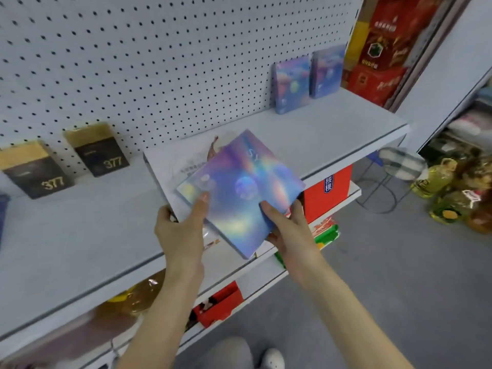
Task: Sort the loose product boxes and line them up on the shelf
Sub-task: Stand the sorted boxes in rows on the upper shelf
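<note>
You hold the holographic box [239,193] in both hands just above the shelf [80,230], face up and tilted, one corner pointing toward the pegboard [159,62]; under it a white box [173,166] lies flat on the shelf. Your left hand [181,230] has its thumb on the box's face with the fingers [163,211] curled below by the white box's edge, and whether they grip that box too I cannot tell; your right hand [288,227] pinches the near right edge, thumb on top. The two matching boxes [292,83] stand upright against the pegboard, up and to the right, well apart from your hands; the right hand is nearer them. The two black-and-gold 377 boxes [98,150] lean at the far left. The next move probably means standing the box up and carrying it right to its mates.
</note>
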The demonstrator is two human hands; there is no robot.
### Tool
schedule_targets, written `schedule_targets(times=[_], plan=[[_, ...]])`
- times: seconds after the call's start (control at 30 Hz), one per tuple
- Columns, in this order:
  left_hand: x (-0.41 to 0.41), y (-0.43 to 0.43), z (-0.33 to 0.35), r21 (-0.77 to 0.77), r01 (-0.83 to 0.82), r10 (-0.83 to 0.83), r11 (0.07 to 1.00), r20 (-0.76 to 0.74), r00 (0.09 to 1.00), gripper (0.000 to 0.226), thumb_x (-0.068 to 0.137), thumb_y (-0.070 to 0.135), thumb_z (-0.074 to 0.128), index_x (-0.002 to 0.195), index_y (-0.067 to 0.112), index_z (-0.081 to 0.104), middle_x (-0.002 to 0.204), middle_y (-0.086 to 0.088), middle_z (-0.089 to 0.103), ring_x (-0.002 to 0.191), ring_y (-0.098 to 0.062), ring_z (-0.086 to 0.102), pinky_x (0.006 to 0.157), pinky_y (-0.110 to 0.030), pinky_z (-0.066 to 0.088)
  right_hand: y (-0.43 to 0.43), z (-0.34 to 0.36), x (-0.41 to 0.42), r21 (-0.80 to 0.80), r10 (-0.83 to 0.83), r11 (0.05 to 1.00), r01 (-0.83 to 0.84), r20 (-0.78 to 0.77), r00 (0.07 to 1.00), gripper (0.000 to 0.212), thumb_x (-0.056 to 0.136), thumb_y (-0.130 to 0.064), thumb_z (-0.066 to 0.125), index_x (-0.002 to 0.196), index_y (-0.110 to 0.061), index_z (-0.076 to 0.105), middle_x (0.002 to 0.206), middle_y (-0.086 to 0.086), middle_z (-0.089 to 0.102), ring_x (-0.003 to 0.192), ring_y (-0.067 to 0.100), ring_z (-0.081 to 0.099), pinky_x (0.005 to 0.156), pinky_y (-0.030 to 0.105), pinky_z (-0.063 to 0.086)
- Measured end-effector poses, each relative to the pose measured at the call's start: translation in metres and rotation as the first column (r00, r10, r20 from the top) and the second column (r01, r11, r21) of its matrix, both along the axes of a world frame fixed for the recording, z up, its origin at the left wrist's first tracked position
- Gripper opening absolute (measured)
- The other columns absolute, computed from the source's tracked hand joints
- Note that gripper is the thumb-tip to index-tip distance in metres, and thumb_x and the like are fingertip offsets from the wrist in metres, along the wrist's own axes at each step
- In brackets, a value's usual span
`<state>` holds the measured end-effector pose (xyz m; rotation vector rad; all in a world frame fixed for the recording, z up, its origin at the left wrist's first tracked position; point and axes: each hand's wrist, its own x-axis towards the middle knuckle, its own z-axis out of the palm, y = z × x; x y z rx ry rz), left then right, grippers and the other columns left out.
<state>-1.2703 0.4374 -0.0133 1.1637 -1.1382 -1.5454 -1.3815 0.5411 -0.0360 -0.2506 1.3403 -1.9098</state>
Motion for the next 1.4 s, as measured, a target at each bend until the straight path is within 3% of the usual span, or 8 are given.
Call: schedule_targets(times=[0.2, 0.3, 0.43, 0.8, 0.97, 1.1, 1.2, 1.4], plan=[[-0.077, 0.004, -0.015, -0.066, -0.009, 0.018, 0.998, 0.139, 0.99, 0.053, 0.06, 0.051, 0.079, 0.091, 0.015, 0.059, 0.094, -0.01, 0.065, 0.08, -0.022, 0.058, 0.072, -0.041, 0.053, 0.008, 0.002, -0.102, -0.003, 0.07, 0.997, -0.071, -0.146, 0.987, 0.051, 0.089, -0.01, 0.062, 0.135, -0.023, 0.043, 0.121, 0.002, 0.067, 0.109, 0.025, 0.065, 0.08, 0.04, 0.058], [-0.118, -0.001, -0.03, 0.029, -0.036, 0.033, 0.999, 0.105, 0.994, 0.036, 0.071, 0.048, 0.076, 0.088, 0.018, 0.064, 0.088, -0.004, 0.068, 0.078, -0.021, 0.062, 0.076, -0.047, 0.054, 0.004, 0.0, -0.157, 0.029, 0.039, 0.999, -0.033, -0.211, 0.977, 0.049, 0.09, -0.007, 0.061, 0.133, -0.022, 0.047, 0.108, 0.0, 0.072, 0.096, 0.023, 0.069, 0.079, 0.042, 0.059], [-0.177, -0.017, -0.043, 0.122, -0.108, 0.106, 0.987, 0.024, 0.994, 0.019, 0.083, 0.037, 0.069, 0.091, 0.02, 0.066, 0.096, 0.001, 0.071, 0.076, -0.01, 0.067, 0.068, -0.026, 0.056, 0.003, -0.01, -0.236, 0.092, -0.004, 0.995, 0.029, -0.255, 0.967, 0.038, 0.092, -0.008, 0.059, 0.128, -0.017, 0.053, 0.091, -0.007, 0.074, 0.081, 0.015, 0.07, 0.067, 0.032, 0.057], [-0.302, -0.068, -0.048, 0.175, -0.237, 0.238, 0.956, 0.012, 0.971, 0.017, 0.082, 0.037, 0.072, 0.088, 0.024, 0.064, 0.093, 0.006, 0.07, 0.083, -0.013, 0.068, 0.075, -0.031, 0.055, -0.024, -0.022, -0.428, 0.323, 0.022, 0.932, 0.164, -0.501, 0.865, 0.022, 0.089, -0.01, 0.065, 0.11, -0.007, 0.059, 0.083, 0.023, 0.065, 0.074, 0.024, 0.058, 0.063, 0.045, 0.048], [-0.318, -0.079, -0.045, 0.058, -0.253, 0.248, 0.966, 0.08, 0.965, 0.008, 0.085, 0.027, 0.07, 0.086, 0.028, 0.062, 0.094, 0.008, 0.068, 0.081, -0.007, 0.065, 0.071, -0.022, 0.052, -0.071, -0.033, -0.488, 0.312, 0.128, 0.949, 0.049, -0.523, 0.843, 0.019, 0.089, -0.004, 0.064, 0.105, -0.011, 0.056, 0.082, 0.018, 0.063, 0.069, 0.021, 0.056, 0.057, 0.029, 0.049], [-0.331, -0.067, -0.05, 0.046, -0.36, 0.353, 0.932, 0.108, 0.929, 0.008, 0.087, 0.026, 0.068, 0.092, 0.026, 0.063, 0.098, 0.005, 0.069, 0.084, -0.01, 0.066, 0.07, -0.022, 0.051, -0.128, -0.042, -0.535, 0.322, 0.25, 0.945, -0.055, -0.603, 0.758, 0.021, 0.087, -0.007, 0.066, 0.097, -0.023, 0.056, 0.084, 0.016, 0.061, 0.073, 0.02, 0.054, 0.069, 0.035, 0.045], [-0.343, -0.05, -0.049, 0.049, -0.451, 0.445, 0.891, 0.098, 0.89, 0.021, 0.087, 0.027, 0.068, 0.106, 0.019, 0.065, 0.103, 0.002, 0.07, 0.089, -0.014, 0.067, 0.073, -0.025, 0.052, -0.173, -0.039, -0.561, 0.329, 0.272, 0.944, -0.039, -0.703, 0.657, 0.025, 0.086, -0.011, 0.068, 0.099, -0.021, 0.05, 0.076, 0.0, 0.055, 0.06, 0.003, 0.049, 0.066, 0.021, 0.041], [-0.369, -0.029, -0.053, 0.029, -0.566, 0.559, 0.824, 0.122, 0.82, 0.02, 0.086, 0.026, 0.067, 0.106, 0.02, 0.065, 0.103, 0.001, 0.071, 0.09, -0.017, 0.068, 0.069, -0.023, 0.051, -0.225, -0.048, -0.59, 0.392, 0.359, 0.918, -0.055, -0.764, 0.536, 0.028, 0.087, -0.02, 0.068, 0.105, -0.006, 0.052, 0.089, 0.009, 0.05, 0.08, 0.02, 0.046, 0.069, 0.029, 0.035]])
